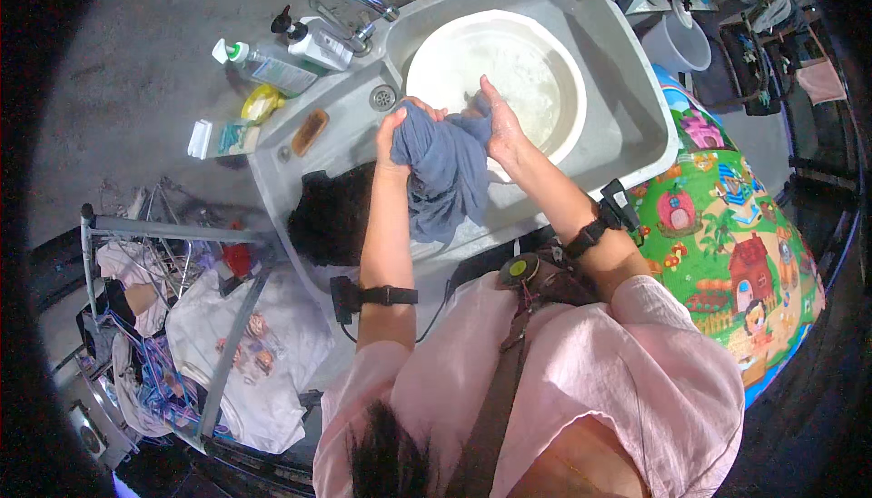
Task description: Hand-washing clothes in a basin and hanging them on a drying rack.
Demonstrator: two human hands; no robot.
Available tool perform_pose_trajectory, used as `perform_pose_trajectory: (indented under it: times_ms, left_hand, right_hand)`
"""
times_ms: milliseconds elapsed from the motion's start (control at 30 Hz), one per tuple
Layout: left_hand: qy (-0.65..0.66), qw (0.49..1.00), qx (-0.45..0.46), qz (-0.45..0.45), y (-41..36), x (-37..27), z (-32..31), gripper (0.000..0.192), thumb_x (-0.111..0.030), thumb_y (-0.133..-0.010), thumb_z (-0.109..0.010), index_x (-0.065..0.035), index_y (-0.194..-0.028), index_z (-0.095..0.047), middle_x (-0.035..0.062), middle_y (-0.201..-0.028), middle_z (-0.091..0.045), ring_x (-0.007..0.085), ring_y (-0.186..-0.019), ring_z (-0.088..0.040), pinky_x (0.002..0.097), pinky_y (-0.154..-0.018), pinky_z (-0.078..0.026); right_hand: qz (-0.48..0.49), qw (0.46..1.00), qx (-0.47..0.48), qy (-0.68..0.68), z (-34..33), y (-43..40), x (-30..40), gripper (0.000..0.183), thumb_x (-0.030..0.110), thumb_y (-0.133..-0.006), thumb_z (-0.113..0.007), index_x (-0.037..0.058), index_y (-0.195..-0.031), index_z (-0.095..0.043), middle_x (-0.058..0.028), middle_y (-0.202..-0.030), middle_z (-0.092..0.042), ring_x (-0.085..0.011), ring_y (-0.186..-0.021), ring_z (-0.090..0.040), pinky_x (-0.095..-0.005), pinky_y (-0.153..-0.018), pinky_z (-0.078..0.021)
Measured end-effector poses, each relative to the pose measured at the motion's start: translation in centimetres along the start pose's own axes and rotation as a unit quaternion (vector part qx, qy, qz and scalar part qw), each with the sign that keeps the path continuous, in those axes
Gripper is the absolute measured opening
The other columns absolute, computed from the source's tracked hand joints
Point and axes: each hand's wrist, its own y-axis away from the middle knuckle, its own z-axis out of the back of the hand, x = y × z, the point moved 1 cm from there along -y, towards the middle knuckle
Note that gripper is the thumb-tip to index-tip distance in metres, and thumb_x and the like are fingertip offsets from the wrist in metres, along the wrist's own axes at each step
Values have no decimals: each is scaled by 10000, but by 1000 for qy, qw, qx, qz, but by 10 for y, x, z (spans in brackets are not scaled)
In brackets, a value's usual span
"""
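Observation:
A bunched blue-grey cloth (443, 164) hangs between my two hands over the near rim of a white plastic basin (579, 106). My left hand (394, 134) grips the cloth at its left upper end. On the other side my right hand (503, 123), wet and with its thumb raised, holds the cloth's right end. Cloudy water (521, 76) lies in the basin, which sits inside a grey laundry sink (616, 96). A black cloth (330, 215) rests on the sink's left ledge, partly behind my left forearm.
A chrome faucet (357, 1), two pump bottles (320, 45) (272, 69) and a wooden scrub brush (310, 132) are at the left. A metal rack (228, 348) with a white garment (300, 355) stands lower left. A colourful play mat (722, 225) and grey bucket (678, 45) are at the right.

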Motion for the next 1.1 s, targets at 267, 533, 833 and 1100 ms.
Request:
perform_pose_trajectory:
  times_ms: [267,533,833,1100]
  left_hand:
    - [16,966,-220,133,-11,8,7,348,-350,-853,-513,-11,-897,-576,113,-816,-600,243,-825,-599,371,-853,-473]
    - [-47,953,-285,89,3,39,27,338,-352,-815,-614,-63,-989,-618,58,-915,-621,177,-857,-600,307,-808,-476]
    - [-53,915,-394,69,8,24,-7,459,-364,-795,-685,6,-1060,-617,82,-1009,-637,183,-924,-611,307,-852,-470]
    - [-609,720,-329,-55,78,-37,41,650,-503,-828,-619,-43,-1269,-495,178,-1291,-494,293,-1267,-392,506,-995,-337]
  right_hand:
    - [270,883,40,381,-38,44,-2,372,363,-895,-593,77,-656,-598,-45,-614,-594,-195,-559,-563,-320,-571,-442]
    - [555,427,158,696,-30,49,-17,299,179,-820,-622,73,-548,-555,-118,-495,-523,-307,-482,-551,-411,-489,-442]
    - [341,593,80,725,11,47,-28,1027,434,-549,-861,-63,-1321,-401,-197,-1223,-526,-301,-1187,-487,-364,-1033,-356]
    - [128,776,108,608,38,26,-27,832,395,-641,-809,-36,-1266,-469,-191,-1214,-558,-267,-1092,-558,-356,-959,-427]
